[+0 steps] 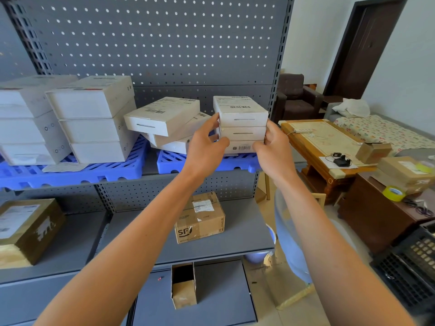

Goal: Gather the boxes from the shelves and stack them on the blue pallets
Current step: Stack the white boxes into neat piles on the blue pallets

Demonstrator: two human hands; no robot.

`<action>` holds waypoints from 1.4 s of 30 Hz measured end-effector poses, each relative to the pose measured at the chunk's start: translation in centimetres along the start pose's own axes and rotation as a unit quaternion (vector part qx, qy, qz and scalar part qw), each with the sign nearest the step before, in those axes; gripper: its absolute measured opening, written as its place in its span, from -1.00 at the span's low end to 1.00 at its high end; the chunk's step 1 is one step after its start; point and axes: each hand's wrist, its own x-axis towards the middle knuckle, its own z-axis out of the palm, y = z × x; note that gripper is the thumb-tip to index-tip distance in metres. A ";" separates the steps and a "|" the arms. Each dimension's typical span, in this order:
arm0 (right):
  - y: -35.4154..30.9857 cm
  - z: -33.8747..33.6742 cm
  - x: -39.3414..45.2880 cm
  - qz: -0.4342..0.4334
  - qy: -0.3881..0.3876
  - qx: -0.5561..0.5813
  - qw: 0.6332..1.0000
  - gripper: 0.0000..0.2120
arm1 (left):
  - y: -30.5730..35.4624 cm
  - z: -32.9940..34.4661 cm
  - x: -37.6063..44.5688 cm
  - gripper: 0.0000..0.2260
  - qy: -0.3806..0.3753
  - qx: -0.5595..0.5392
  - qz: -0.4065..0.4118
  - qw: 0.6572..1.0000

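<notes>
Both forearms were extended; the left hand (pixel 207 142) and right hand (pixel 270 147) were clamped, fingers curled, on opposite sides of a three-high stack of white boxes (pixel 241 124) at the blue pallet's (pixel 169 161) right edge. Boxes were judged light, rigid, smooth-sided; side grips suited.

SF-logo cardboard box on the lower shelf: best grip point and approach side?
Take the SF cardboard box by its two short side faces, one hand each, coming from the open front of the grey shelf. It sits flat and alone with free space on both sides, and it looks too wide for one hand. The pegboard backs it and the pallet shelf hangs above, so a front approach looks easiest.
</notes>
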 end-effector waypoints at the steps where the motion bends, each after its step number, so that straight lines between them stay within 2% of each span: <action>1: -0.2 -0.1 0.2 0.001 0.002 -0.005 1.000 -0.41 | 0.3 0.0 0.2 -0.42 -0.004 0.001 0.002 1.000; 9: -0.6 -0.1 0.9 0.029 -0.010 -0.029 0.999 -0.45 | 0.5 0.3 1.5 -0.45 -0.014 -0.002 -0.006 1.000; 20: -0.7 0.7 -0.3 0.016 0.013 -0.061 0.998 -0.41 | -0.4 0.2 0.5 -0.50 -0.002 -0.004 0.003 1.000; 26: -1.3 0.1 -2.1 0.002 0.023 -0.077 0.997 -0.57 | -0.3 -0.5 -0.7 -0.51 0.014 0.017 0.015 1.000; 31: -2.4 0.0 -3.8 0.001 0.040 -0.099 0.994 -0.54 | 0.3 -1.4 -2.2 -0.56 0.030 0.026 0.052 0.998; 38: -4.0 3.1 -5.3 -0.029 0.066 -0.105 0.992 -0.65 | 0.5 -4.4 -4.8 -0.72 0.103 0.035 0.104 0.989; 42: -5.4 6.0 -5.6 -0.066 0.040 -0.091 0.993 -0.66 | 0.1 -6.9 -6.2 -0.76 0.166 0.027 0.124 0.978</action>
